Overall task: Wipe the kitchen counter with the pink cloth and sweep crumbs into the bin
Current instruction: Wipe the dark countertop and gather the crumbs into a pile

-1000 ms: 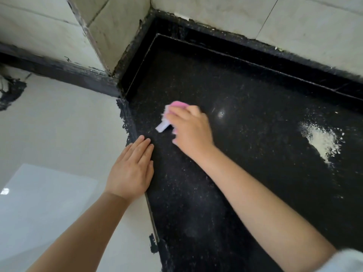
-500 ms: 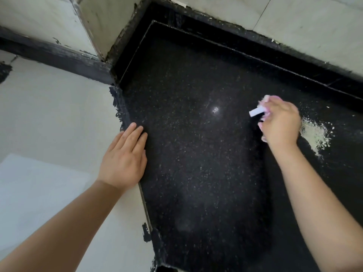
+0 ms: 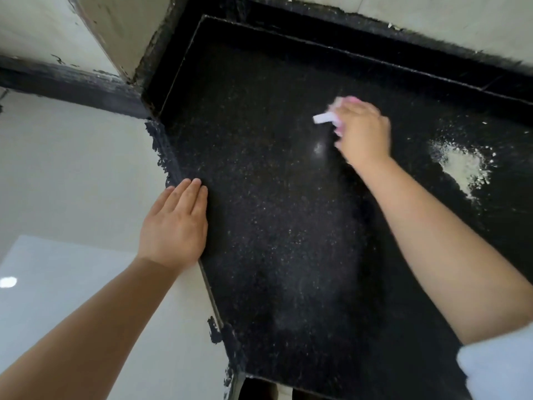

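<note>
Right hand (image 3: 364,133) swung back leftward from crumb pile (image 3: 461,166), now mid-counter, blurred. Fingers curled over pink cloth (image 3: 347,101), bunched beneath palm; white tag pokes out left. Cloth looks soft, light, limp: best gripped bunched, palm pressing flat. Left hand (image 3: 173,226) stays flat on counter (image 3: 274,226) edge, fingers straight, pressed together. Crumbs fine, powdery, likely to scatter under fast strokes. Bin not visible.

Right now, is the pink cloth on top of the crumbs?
No, the pink cloth in the right hand is apart from the crumbs, left of them.
</note>
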Tool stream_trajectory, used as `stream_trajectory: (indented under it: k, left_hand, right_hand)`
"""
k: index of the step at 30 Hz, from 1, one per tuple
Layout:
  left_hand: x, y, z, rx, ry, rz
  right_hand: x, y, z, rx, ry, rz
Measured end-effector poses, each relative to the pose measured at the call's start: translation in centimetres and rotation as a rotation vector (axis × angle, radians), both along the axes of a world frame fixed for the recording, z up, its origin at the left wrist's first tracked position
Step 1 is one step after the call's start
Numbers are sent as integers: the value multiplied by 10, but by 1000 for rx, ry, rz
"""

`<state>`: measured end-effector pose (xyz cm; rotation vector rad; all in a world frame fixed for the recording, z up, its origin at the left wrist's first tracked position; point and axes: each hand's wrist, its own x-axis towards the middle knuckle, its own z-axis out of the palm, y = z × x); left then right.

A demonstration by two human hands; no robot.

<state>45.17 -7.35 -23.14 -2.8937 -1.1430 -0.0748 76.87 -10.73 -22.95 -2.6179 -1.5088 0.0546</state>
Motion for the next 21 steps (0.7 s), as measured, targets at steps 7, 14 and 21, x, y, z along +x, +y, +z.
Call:
stream_trajectory:
  k: [7, 14, 21]
  left_hand:
    - [18, -2, 8, 5, 9, 48]
    - [43, -17, 8, -146, -16, 63]
    - [26, -16, 11, -85, 22, 12]
  right_hand:
    - [60, -69, 15, 67, -24, -188]
    - [50, -89, 2, -45, 3, -112]
    - [-63, -77, 27, 256, 140, 193]
